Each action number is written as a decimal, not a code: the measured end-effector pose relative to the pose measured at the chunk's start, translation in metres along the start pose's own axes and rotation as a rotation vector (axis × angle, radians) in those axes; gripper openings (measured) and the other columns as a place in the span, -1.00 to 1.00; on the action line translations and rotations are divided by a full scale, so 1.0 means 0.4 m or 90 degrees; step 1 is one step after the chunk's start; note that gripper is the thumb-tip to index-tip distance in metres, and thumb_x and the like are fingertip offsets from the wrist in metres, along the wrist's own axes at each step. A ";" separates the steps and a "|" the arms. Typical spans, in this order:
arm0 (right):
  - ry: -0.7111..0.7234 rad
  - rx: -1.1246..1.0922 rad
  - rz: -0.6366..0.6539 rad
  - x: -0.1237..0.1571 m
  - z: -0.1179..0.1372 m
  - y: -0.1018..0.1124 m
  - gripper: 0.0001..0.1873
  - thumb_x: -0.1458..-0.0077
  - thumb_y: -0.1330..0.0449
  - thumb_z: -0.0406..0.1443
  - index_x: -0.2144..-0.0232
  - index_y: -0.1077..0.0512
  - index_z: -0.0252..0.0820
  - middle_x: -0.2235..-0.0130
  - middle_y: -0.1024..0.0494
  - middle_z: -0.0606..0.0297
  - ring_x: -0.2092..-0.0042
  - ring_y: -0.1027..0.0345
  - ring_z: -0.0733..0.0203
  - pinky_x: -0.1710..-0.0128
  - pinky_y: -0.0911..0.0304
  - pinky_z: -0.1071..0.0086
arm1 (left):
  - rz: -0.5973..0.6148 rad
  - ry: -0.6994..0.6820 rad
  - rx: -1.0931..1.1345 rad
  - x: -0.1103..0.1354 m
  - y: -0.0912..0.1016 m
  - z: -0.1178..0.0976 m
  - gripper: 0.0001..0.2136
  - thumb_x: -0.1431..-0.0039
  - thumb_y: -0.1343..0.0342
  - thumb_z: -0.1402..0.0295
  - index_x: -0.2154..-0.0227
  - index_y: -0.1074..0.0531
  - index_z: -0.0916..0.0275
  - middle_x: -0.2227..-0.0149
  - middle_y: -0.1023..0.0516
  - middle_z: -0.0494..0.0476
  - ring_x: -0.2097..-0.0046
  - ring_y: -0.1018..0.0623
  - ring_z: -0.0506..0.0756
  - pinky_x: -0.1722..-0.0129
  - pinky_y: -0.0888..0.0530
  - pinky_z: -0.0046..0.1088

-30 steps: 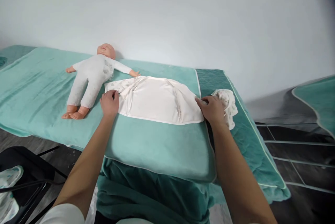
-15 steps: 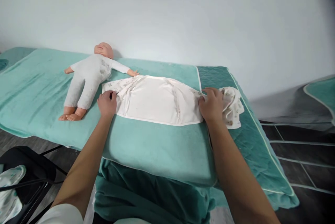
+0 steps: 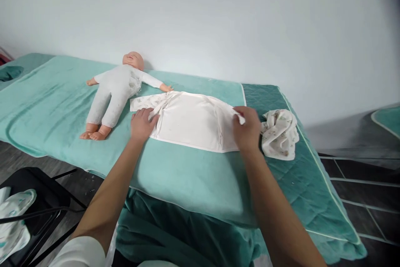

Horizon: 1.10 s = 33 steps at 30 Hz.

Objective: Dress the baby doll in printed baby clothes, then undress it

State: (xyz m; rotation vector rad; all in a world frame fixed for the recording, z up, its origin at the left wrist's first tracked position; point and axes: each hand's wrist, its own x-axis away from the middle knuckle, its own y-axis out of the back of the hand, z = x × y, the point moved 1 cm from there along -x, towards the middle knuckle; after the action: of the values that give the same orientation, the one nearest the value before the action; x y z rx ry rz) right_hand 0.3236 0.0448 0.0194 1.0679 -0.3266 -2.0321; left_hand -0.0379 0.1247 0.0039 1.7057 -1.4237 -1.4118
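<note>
A white baby garment (image 3: 193, 121) lies spread on the bed, its plain side up and a small-print sleeve stretched out at the left. My left hand (image 3: 143, 125) rests on its left edge below that sleeve, thumb apart from the fingers. At the other end, my right hand (image 3: 247, 129) pinches the garment's right edge, with a bit of white cloth showing between thumb and fingers. Left of the garment a baby doll (image 3: 117, 88) in white lies on its back, one hand touching or nearly touching the cloth.
A crumpled printed cloth (image 3: 279, 133) lies just right of my right hand. The bed has a light green cover (image 3: 193, 183) and a darker quilted one (image 3: 296, 192). A black chair (image 3: 40, 188) holding diapers (image 3: 15, 221) stands at lower left. A white wall (image 3: 218, 21) rises behind.
My right hand has drawn left with the garment's edge, apart from the crumpled cloth. My left hand has shifted onto the garment's left edge, its thumb spread. The view has shifted slightly.
</note>
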 end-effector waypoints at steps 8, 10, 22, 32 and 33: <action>-0.282 -0.467 0.320 -0.049 0.266 -0.392 -0.42 -0.03 -0.31 -0.11 -0.08 -0.30 -0.12 -0.14 -0.50 0.04 -0.06 -0.49 0.05 -0.14 -0.38 0.10 | -0.040 -0.031 0.004 0.045 0.010 -0.010 -0.46 -0.13 -0.04 0.54 -0.21 -0.38 0.21 -0.17 -0.48 0.31 -0.20 -0.47 0.29 -0.13 -0.39 -0.16; -0.333 -0.464 0.300 -0.075 0.279 -0.467 -0.35 -0.01 -0.31 -0.14 -0.12 -0.27 -0.15 -0.13 -0.50 0.03 -0.06 -0.49 0.04 -0.14 -0.38 0.10 | -0.044 -0.020 0.021 0.057 0.011 -0.006 -0.49 -0.13 -0.01 0.57 -0.16 -0.43 0.19 -0.14 -0.50 0.31 -0.16 -0.49 0.28 -0.09 -0.41 -0.16; -0.359 -0.578 0.353 -0.106 0.247 -0.523 -0.05 0.19 -0.39 -0.26 -0.28 -0.19 -0.04 -0.04 -0.48 0.20 0.00 -0.46 0.11 -0.08 -0.45 0.13 | -0.134 0.133 0.037 0.109 0.016 -0.016 -0.64 -0.14 -0.07 0.53 0.00 -0.50 0.24 0.00 -0.55 0.33 -0.04 -0.52 0.32 0.00 -0.41 -0.11; -0.453 -0.683 0.410 -0.104 0.276 -0.482 -0.21 0.15 -0.40 -0.32 -0.16 -0.27 -0.03 0.05 -0.51 0.30 0.06 -0.50 0.24 0.06 -0.45 0.34 | -0.187 0.097 0.244 0.141 0.037 -0.018 -0.81 -0.30 0.00 0.31 0.30 -0.50 0.22 0.42 -0.53 0.04 0.37 -0.47 0.03 0.31 -0.36 -0.46; -0.444 -0.662 0.419 -0.104 0.281 -0.478 -0.25 0.12 -0.38 -0.31 -0.15 -0.27 -0.05 0.09 -0.52 0.31 0.10 -0.50 0.24 0.10 -0.45 0.35 | -0.184 0.096 0.246 0.142 0.040 -0.021 -0.81 -0.29 0.00 0.31 0.31 -0.50 0.22 0.46 -0.51 0.03 0.40 -0.46 0.02 0.34 -0.35 -0.46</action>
State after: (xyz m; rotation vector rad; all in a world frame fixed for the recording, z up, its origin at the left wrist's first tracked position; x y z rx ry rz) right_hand 0.1474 0.1852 0.0076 -0.3699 0.0657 -1.5262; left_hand -0.0415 0.0656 -0.0017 2.2869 -1.4801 -1.1658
